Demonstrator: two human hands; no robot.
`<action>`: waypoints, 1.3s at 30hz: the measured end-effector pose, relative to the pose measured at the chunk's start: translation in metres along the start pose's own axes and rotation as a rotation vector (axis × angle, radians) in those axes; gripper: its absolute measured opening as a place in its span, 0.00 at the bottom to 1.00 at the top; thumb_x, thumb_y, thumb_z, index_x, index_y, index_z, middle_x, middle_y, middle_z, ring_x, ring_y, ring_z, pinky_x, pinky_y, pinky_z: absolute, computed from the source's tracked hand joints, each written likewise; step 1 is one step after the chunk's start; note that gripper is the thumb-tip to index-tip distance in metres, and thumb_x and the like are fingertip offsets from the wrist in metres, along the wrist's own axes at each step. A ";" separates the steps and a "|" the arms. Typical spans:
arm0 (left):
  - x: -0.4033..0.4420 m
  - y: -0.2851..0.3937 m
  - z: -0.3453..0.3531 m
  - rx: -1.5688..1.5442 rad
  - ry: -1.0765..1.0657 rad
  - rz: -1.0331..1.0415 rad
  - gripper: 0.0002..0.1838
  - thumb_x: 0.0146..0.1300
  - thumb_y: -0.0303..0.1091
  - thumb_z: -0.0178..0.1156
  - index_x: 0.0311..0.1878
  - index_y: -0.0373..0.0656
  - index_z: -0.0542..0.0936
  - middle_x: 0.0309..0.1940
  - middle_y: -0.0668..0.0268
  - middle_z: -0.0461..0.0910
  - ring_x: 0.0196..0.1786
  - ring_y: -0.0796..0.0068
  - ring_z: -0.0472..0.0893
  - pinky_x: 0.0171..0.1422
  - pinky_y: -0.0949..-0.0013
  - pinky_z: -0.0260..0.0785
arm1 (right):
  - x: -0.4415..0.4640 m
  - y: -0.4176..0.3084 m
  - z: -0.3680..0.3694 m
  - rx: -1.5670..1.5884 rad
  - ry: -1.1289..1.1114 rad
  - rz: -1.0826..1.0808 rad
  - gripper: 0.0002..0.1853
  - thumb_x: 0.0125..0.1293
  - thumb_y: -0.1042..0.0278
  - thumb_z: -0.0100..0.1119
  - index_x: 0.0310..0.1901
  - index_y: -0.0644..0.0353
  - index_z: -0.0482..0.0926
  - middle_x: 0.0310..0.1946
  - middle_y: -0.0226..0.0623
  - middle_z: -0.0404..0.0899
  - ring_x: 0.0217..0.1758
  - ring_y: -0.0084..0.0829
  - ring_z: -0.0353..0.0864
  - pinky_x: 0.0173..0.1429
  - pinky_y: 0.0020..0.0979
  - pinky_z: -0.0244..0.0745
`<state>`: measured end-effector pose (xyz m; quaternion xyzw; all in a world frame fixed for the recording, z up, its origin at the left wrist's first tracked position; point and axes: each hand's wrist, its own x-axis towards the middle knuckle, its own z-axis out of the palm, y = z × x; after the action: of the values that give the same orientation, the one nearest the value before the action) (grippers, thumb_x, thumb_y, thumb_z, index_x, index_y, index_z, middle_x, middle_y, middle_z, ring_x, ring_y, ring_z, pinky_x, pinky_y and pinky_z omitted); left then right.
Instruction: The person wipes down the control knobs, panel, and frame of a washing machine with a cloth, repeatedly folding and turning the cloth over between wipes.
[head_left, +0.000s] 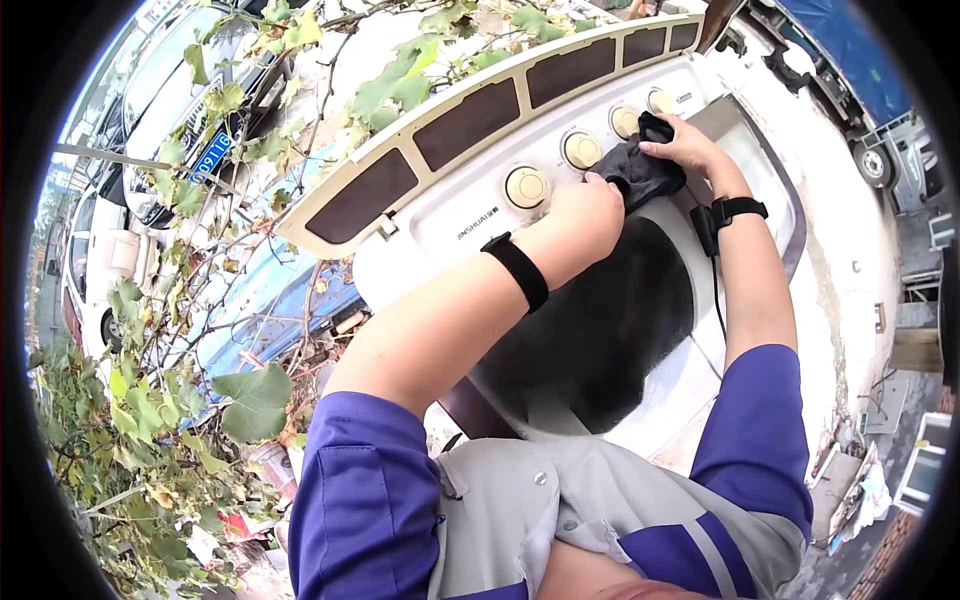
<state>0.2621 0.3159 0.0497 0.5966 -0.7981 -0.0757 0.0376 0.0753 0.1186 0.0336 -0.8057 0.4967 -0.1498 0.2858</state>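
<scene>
A dark cloth (pixel 655 178), black to dark grey and bunched up, is stretched between both hands over a white washing machine (pixel 420 228). My left hand (pixel 592 218) is closed on the cloth's left end, just below the cream knobs. The thumb and fingers of my right hand (pixel 690 148) pinch its upper right part. Four round knobs line the panel, among them the left knob (pixel 526 187). Beneath my hands is the dark, round tub opening (pixel 600 330); its contents cannot be made out.
A cream lid (pixel 465 125) with brown panels stands raised behind the knobs. Grapevine leaves (pixel 253 400) hang at left, with a parked car (pixel 190 110) beyond. A blue tarp (pixel 870 55) and a vehicle wheel (pixel 874 163) are at upper right.
</scene>
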 end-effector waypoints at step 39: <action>0.009 0.001 0.010 -0.003 0.010 -0.047 0.12 0.63 0.29 0.55 0.47 0.34 0.80 0.43 0.49 0.81 0.44 0.56 0.85 0.45 0.60 0.78 | -0.018 -0.030 0.031 -0.468 0.105 -0.241 0.18 0.54 0.73 0.57 0.49 0.60 0.76 0.42 0.53 0.81 0.50 0.51 0.80 0.56 0.43 0.75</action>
<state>0.2574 0.3084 0.0396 0.6153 -0.7837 -0.0751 0.0407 0.1047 0.1545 0.0281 -0.8943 0.4325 -0.1054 0.0459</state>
